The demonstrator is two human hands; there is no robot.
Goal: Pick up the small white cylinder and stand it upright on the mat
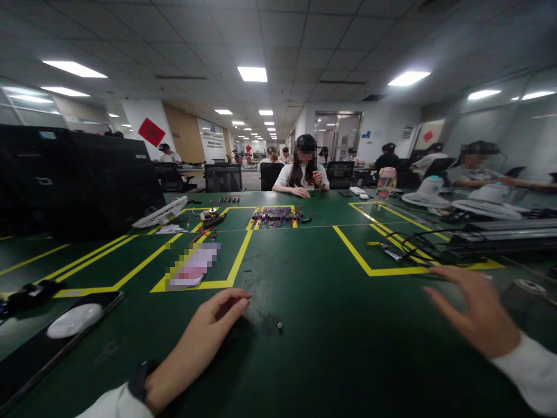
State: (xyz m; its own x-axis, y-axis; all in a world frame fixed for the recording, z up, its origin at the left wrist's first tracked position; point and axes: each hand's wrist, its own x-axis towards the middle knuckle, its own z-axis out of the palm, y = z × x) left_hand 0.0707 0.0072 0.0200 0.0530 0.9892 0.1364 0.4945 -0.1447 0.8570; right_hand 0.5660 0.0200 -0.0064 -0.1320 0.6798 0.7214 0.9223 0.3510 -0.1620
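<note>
Left hand [204,339] loosely curled, empty, near tiny dark cylindrical part [279,327]; right hand [472,310] spread, empty.

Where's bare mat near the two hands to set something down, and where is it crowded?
Bare mat between the left hand and right hand, apart from one small dark part beside the left fingertips. Also bare up the middle, between the yellow tape boxes. Crowded: phone at near left, cables by the right hand, wire bundle farther up the middle.

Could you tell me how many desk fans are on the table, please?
3: one fan lying far left, two fans far right by a seated person; others may be hidden.
</note>
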